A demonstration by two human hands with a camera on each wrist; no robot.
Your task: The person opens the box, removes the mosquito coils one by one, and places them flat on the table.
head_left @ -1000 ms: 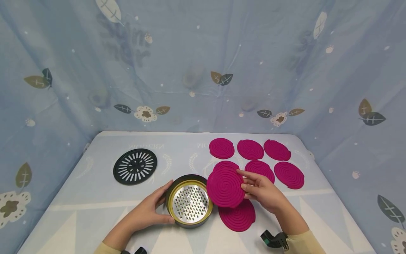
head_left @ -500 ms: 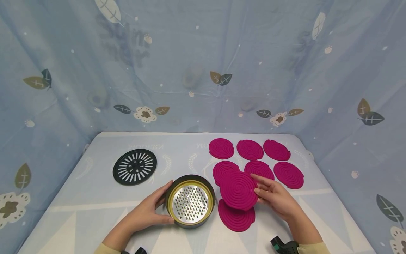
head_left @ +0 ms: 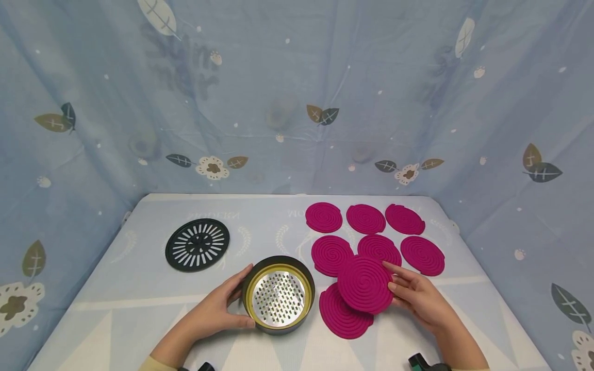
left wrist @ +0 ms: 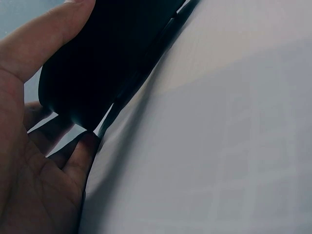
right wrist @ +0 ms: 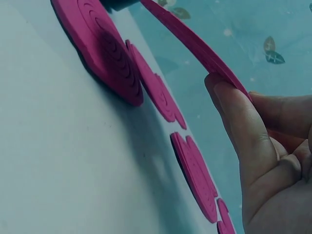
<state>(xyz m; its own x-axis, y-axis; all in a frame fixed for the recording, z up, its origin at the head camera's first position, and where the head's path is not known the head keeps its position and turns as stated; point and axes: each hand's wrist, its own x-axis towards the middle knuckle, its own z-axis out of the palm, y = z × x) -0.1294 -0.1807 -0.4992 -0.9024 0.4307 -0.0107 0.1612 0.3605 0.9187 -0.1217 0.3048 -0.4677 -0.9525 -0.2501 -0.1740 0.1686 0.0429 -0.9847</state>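
Observation:
My left hand [head_left: 218, 310] holds the side of a round black bowl [head_left: 279, 260], thumb at the front and fingers round the left. A shiny metal grater plate [head_left: 277, 300] in a yellow ring sits in its top. The left wrist view shows the bowl's dark wall [left wrist: 107, 53] between thumb and fingers. At the right, my right hand [head_left: 419, 300] pinches the edge of a magenta spiral-ribbed coaster [head_left: 363, 284], held above the table. It partly covers another magenta coaster [head_left: 341, 320] lying below. In the right wrist view the held coaster [right wrist: 195, 46] appears edge-on.
Several more magenta coasters [head_left: 324, 217] lie in two rows at the back right of the table, the nearer row close to the held one. A black slotted disc [head_left: 175, 247] lies flat at the back left. Patterned blue curtain [head_left: 297, 113] hangs behind and on both sides.
My right hand has carried the pinched coaster to the right and slightly nearer, away from the bowl's edge, uncovering the coaster behind. The left hand and bowl have stayed put.

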